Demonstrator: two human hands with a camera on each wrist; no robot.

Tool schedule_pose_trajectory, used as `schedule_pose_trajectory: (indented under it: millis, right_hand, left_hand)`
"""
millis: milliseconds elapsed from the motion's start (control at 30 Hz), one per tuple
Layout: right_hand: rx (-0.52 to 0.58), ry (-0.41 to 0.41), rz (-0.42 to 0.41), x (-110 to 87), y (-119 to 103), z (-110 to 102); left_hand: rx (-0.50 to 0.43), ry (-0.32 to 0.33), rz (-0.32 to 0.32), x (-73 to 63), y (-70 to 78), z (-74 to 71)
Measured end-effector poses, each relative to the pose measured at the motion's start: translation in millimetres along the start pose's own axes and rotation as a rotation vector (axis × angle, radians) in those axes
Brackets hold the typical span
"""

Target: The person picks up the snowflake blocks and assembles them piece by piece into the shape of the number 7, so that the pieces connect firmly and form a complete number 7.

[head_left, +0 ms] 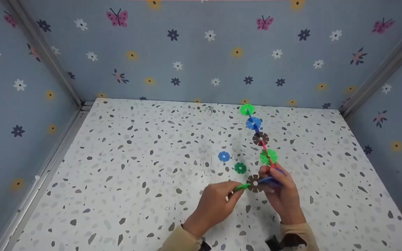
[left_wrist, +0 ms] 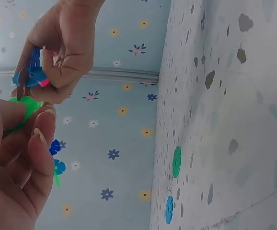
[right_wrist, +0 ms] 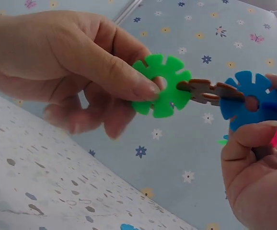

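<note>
My left hand [head_left: 218, 200] pinches a bright green notched disc [right_wrist: 174, 86] between thumb and fingers. One of that disc's slots is joined edge-on to a brown notched disc [head_left: 255, 183]. The brown disc is slotted into a blue disc [right_wrist: 244, 96], which my right hand [head_left: 284, 198] grips by thumb and fingers. From the right hand a chain of interlocked discs runs away toward the back: a green disc [head_left: 268, 157], a brown disc [head_left: 260, 138], a blue disc [head_left: 253, 123] and a green end disc [head_left: 247, 109], with pink and dark blue ones edge-on between.
Two loose discs, one blue [head_left: 223, 156] and one dark green [head_left: 240, 168], lie on the speckled white table [head_left: 134, 167] left of the chain. Flower-patterned panels [head_left: 194, 52] enclose the table at the back and both sides, with metal posts [head_left: 47, 52] at the corners.
</note>
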State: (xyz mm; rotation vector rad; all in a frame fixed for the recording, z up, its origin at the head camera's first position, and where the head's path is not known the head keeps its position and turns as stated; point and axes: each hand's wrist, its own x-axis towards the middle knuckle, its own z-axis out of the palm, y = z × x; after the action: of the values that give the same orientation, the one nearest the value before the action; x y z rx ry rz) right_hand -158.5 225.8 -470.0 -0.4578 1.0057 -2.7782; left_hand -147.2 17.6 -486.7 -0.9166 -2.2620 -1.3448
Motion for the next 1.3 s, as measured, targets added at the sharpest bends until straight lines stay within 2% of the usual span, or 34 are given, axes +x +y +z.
schedule_pose_trajectory:
  millis: [67, 167, 333, 467, 567, 733, 800, 933, 1067, 1300]
  right_hand:
    - [-0.036, 0.041, -0.026, -0.5, 4, 4]
    - [-0.023, 0.112, -0.039, 0.3, 9, 15]
    - [0.159, 0.267, -0.072, 6.2, 14, 33]
    - [0.195, 0.353, -0.146, 12.2, 18, 40]
    - [0.158, 0.400, -0.171, 14.1, 22, 42]
    - [-0.044, 0.533, -0.151, 13.5, 24, 43]
    - [-0.091, 0.604, -0.145, 13.0, 23, 44]
    - [-0.068, 0.738, -0.173, 13.1, 22, 48]
    - [-0.026, 0.848, -0.185, 12.0, 24, 51]
    - [-0.070, 0.879, -0.221, 11.6, 30, 53]
  left_hand:
    - [-0.002, 0.008, 0.007, -2.4, 1.9, 3.2]
    - [0.022, -0.002, 0.018, -5.7, 4.6, 7.6]
    - [0.162, -0.027, 0.070, -7.6, 7.3, 16.5]
    - [0.206, -0.022, 0.107, -7.9, 10.0, 23.0]
    - [0.197, -0.007, 0.129, -8.5, 12.7, 27.0]
    - [0.160, 0.060, 0.154, -9.9, 17.3, 30.6]
    - [0.154, 0.082, 0.169, -9.8, 19.1, 31.7]
    - [0.162, 0.102, 0.181, -8.6, 22.3, 35.1]
    - [0.166, 0.129, 0.165, -9.7, 24.1, 39.1]
    - [0.154, 0.158, 0.153, -12.2, 24.1, 41.8]
